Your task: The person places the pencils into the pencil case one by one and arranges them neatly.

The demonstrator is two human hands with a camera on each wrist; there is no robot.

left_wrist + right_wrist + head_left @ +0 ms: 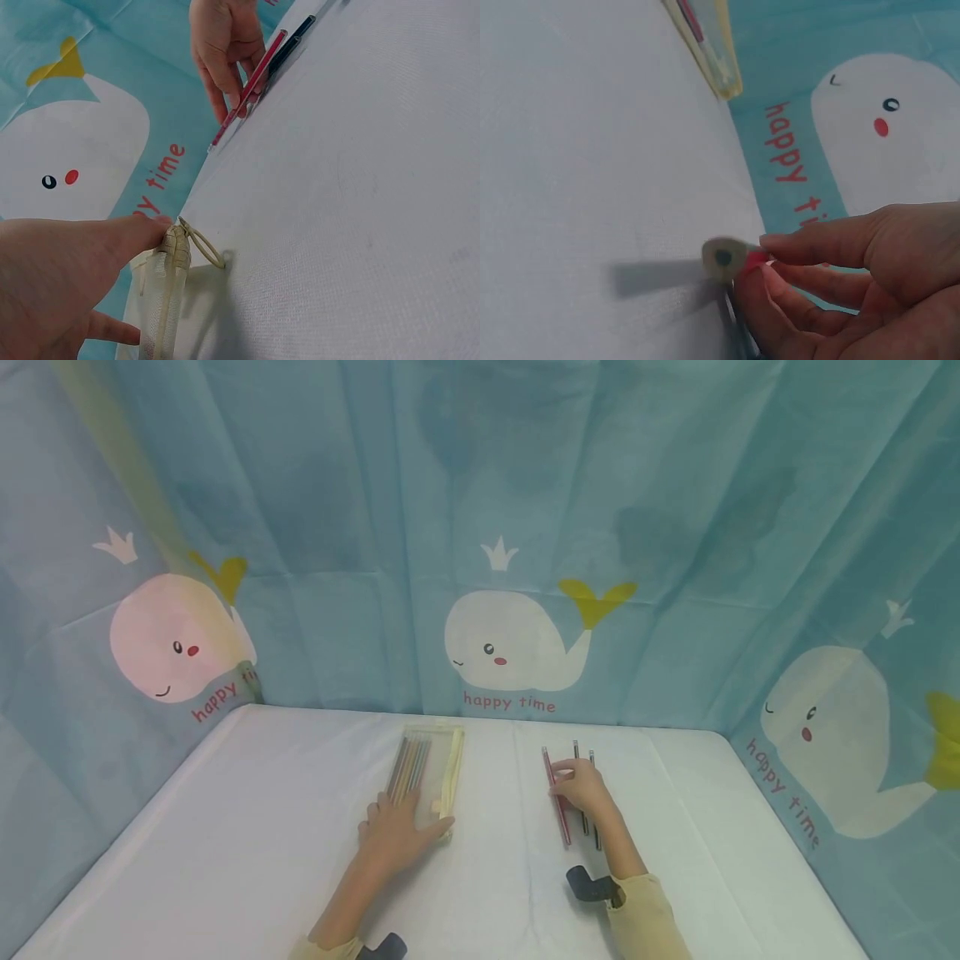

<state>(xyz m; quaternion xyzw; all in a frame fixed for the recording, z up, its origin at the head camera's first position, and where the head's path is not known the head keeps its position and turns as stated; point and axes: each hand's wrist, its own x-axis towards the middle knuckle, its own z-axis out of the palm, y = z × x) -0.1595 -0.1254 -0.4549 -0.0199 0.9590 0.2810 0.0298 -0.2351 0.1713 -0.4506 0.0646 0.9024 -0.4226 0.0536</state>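
On the table lies a see-through pencil case [455, 760] with a pale yellow zipper edge and several pencils [411, 764] inside. My left hand [397, 831] holds its near end, spread across its width. In the left wrist view the thumb rests at the zipper corner, beside a small pull loop [206, 251]. To the right, my right hand [583, 789] pinches a red pencil [547, 764] between thumb and fingers. Its round end [714, 257] faces the right wrist camera. Two dark pencils [577, 749] lie beside and partly beneath that hand.
A white cloth [495, 877] covers the table. Behind and at both sides hangs a blue curtain [360, 635] printed with whales, meeting the table's far edge. Dark wrist straps [592, 887] sit at both sleeves.
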